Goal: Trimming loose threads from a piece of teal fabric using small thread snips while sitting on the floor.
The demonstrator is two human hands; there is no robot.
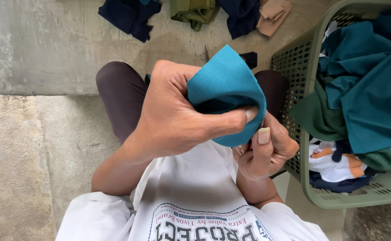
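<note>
Your left hand [173,116] grips a folded teal cloth piece [224,87] over your lap, thumb pressed along its lower edge. Your right hand [264,151] pinches that same edge from below, fingers closed; any tool in it is hidden. Looks like close work on the hem. Keeping the edge taut seems what the next move calls for. Green laundry basket [293,58] of teal and dark garments sits just right. 4 cloth heaps [130,15] lie on the concrete floor [48,49] ahead.
</note>
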